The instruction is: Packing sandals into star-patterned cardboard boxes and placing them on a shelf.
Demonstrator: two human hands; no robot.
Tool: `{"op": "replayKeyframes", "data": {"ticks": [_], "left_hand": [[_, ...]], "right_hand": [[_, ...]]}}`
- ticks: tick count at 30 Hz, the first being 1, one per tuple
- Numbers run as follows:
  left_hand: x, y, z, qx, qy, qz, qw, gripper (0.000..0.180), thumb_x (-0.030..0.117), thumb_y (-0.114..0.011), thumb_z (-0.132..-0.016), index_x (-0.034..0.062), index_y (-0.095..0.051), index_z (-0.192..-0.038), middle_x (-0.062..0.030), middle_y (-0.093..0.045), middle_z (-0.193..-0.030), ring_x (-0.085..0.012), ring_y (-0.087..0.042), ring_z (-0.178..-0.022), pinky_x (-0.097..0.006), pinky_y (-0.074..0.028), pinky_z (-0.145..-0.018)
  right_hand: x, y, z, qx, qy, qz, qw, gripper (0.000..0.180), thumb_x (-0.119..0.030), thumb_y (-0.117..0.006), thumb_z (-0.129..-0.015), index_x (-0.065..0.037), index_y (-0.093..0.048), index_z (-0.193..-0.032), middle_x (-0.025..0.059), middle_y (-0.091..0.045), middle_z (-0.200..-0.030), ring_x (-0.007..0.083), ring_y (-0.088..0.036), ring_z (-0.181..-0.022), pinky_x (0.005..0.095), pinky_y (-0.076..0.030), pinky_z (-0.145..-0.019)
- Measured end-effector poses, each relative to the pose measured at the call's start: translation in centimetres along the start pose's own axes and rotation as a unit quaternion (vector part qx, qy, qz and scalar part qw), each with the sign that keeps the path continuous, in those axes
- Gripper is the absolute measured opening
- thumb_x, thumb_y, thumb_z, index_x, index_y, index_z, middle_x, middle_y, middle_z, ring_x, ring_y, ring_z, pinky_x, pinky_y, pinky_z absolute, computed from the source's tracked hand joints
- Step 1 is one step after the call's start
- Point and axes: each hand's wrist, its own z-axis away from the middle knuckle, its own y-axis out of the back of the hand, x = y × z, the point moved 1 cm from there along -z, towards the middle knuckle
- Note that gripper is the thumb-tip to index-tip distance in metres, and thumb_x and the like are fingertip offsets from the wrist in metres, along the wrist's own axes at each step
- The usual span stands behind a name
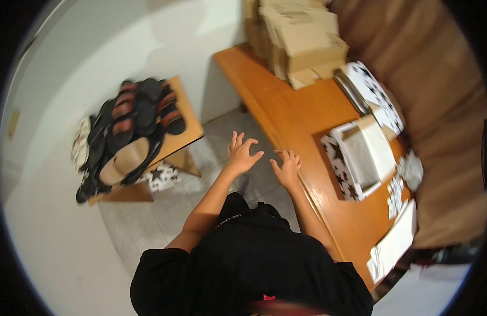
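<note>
Both of my hands are held out in front of my body, over the gap between the small table and the long desk. My left hand has its fingers spread, with nothing in it. Close by at its right, my right hand is curved with thumb and fingers apart, also holding nothing, beside the edge of the orange-brown desk. On the desk to the right stands an open shoe box with a black-and-white star pattern and a pale inside. Left of my hands, black and brown sandals are heaped on the small table.
Flattened cardboard boxes are stacked at the desk's far end. A star-patterned lid, a crumpled plastic bag and white paper sheets lie along its right side. A brown curtain hangs beyond. Tan-soled footwear tops the heap's near end.
</note>
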Motion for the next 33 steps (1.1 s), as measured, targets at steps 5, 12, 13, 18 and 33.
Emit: {"op": "replayKeyframes", "data": {"ticks": [5,12,13,18,33], "left_hand": [[-10.2,7.3,4.7,0.159,0.031,0.133,0.978,0.038,0.023,-0.065,-0.076,0.0067,-0.054,-0.108,-0.0195,-0.044,-0.124,-0.0355,-0.047,-0.111,-0.035,-0.039,-0.094],[-18.1,18.8,11.0,0.319,0.094,0.282,0.900,0.020,0.012,-0.059,-0.084,0.0014,-0.057,-0.102,-0.0068,-0.060,-0.104,-0.0145,-0.056,-0.095,-0.027,-0.043,-0.079],[-19.7,20.3,11.7,0.347,0.095,0.276,0.891,0.017,0.012,-0.058,-0.085,0.0017,-0.059,-0.099,-0.0056,-0.062,-0.101,-0.0133,-0.056,-0.094,-0.026,-0.043,-0.077],[-27.9,27.9,14.3,0.429,0.096,0.180,0.880,0.020,0.015,-0.059,-0.084,0.0025,-0.060,-0.100,-0.0050,-0.062,-0.098,-0.0146,-0.056,-0.092,-0.027,-0.042,-0.078],[-52.9,43.0,16.9,0.512,0.347,0.483,0.620,0.059,0.034,-0.063,-0.081,-0.0005,-0.042,-0.124,-0.0162,-0.046,-0.118,-0.0253,-0.049,-0.103,-0.035,-0.042,-0.084]], "right_hand": [[-7.7,-4.8,0.1,-0.154,0.145,-0.081,0.974,0.032,-0.020,-0.064,-0.074,-0.012,-0.058,-0.104,0.0088,-0.053,-0.109,0.0306,-0.039,-0.108,0.0461,-0.028,-0.092],[-16.4,-13.6,-0.3,-0.286,0.234,-0.188,0.910,0.028,-0.013,-0.063,-0.077,-0.003,-0.057,-0.102,0.0137,-0.058,-0.096,0.0280,-0.055,-0.092,0.0348,-0.043,-0.083],[-18.4,-15.0,-0.4,-0.305,0.245,-0.206,0.897,0.029,-0.013,-0.063,-0.076,-0.002,-0.056,-0.102,0.0142,-0.058,-0.094,0.0284,-0.056,-0.088,0.0349,-0.044,-0.079],[-28.8,-21.9,-1.4,-0.346,0.312,-0.279,0.840,0.029,-0.013,-0.063,-0.076,0.000,-0.055,-0.100,0.0162,-0.058,-0.092,0.0279,-0.057,-0.083,0.0346,-0.046,-0.074],[-47.6,-32.0,-5.0,-0.424,0.342,-0.296,0.785,0.026,-0.008,-0.062,-0.078,0.001,-0.055,-0.102,0.0127,-0.057,-0.091,0.0210,-0.057,-0.082,0.0303,-0.047,-0.075]]}}
